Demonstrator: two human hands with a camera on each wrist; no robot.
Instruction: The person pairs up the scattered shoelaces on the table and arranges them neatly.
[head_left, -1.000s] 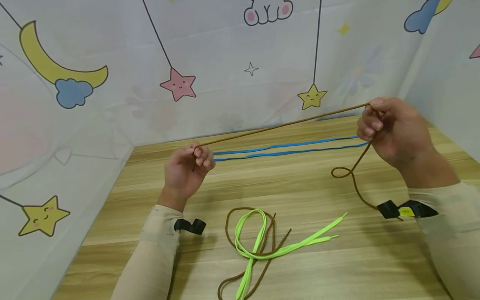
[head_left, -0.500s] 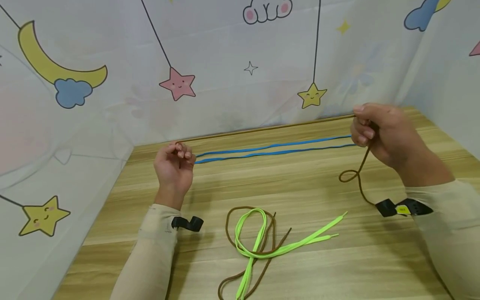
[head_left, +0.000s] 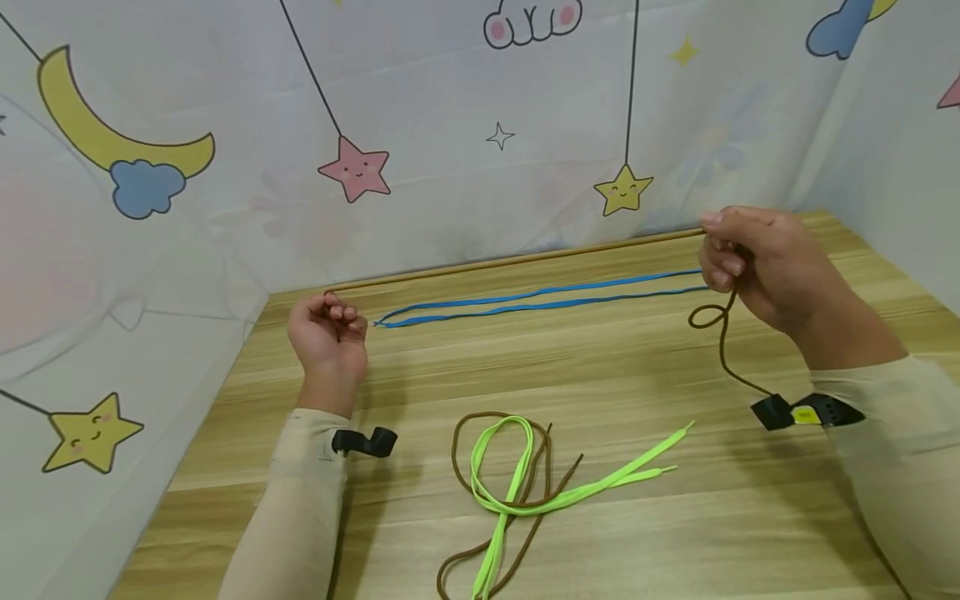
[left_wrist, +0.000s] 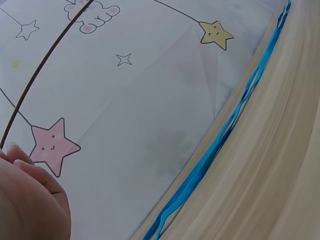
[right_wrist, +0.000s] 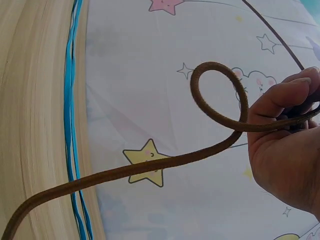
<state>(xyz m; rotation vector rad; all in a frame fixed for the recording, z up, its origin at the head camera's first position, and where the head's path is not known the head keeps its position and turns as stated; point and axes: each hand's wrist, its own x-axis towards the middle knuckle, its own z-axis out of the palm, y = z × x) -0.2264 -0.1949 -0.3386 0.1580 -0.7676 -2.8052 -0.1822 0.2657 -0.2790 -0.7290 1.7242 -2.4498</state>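
A brown lace (head_left: pixel 517 261) is stretched taut between my hands, low along the table's back edge by the curtain wall. My left hand (head_left: pixel 333 310) pinches its left end with curled fingers. In the left wrist view the brown lace (left_wrist: pixel 40 75) rises from my fingertips (left_wrist: pixel 22 165). My right hand (head_left: pixel 720 254) grips the lace near its other end. The loose tail curls into a small loop (head_left: pixel 708 315) and hangs toward my wrist. The right wrist view shows that loop (right_wrist: pixel 220 95) beside my right hand (right_wrist: pixel 287 130).
A blue lace (head_left: pixel 540 298), folded double, lies straight just in front of the taut brown one. A neon green lace (head_left: pixel 525 492) and a second brown lace (head_left: pixel 459 437) lie tangled near the front of the wooden table (head_left: pixel 600 375). Printed curtains (head_left: pixel 450 125) enclose it.
Both hands have lowered and carried the taut brown lace back, past the blue lace, to the table's far edge. My left hand also shifted left.
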